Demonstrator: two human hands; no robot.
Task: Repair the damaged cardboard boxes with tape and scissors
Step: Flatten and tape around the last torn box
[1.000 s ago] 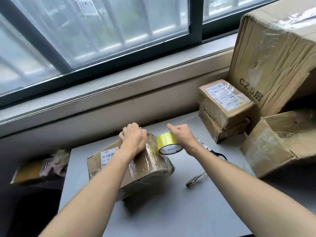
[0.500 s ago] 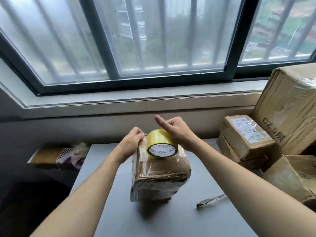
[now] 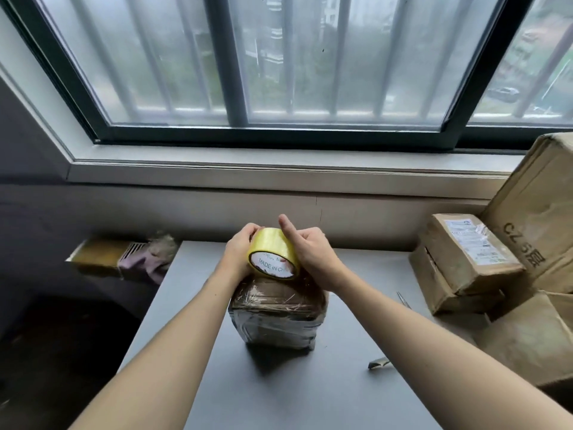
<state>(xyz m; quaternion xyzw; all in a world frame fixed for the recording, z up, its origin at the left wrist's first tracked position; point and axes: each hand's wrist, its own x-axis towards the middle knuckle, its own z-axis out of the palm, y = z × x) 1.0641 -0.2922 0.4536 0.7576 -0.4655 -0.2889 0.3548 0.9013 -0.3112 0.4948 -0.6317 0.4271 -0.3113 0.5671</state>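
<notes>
Small cardboard box (image 3: pixel 277 315) wrapped in clear tape, standing at worktop (image 3: pixel 310 392) centre. Yellow tape roll (image 3: pixel 273 254) held just above box top, core label facing camera, reading "MADE IN CH…". Left hand (image 3: pixel 238 254) at roll's 9 o'clock, fingers curled round its far edge, gripping. Right hand (image 3: pixel 313 254) at roll's 3 o'clock, fingers wrapped round roll, thumb sticking up at 12. Scissors (image 3: pixel 403 301) at 3 o'clock of box, mostly hidden behind right forearm, only tips visible. Scrap of tape (image 3: pixel 379 363) on worktop at 4 o'clock of box. Two stacked labelled boxes (image 3: pixel 465 262) at 2 o'clock, large box marked "CZ 5" (image 3: pixel 539 218) beside them at frame's right edge.
</notes>
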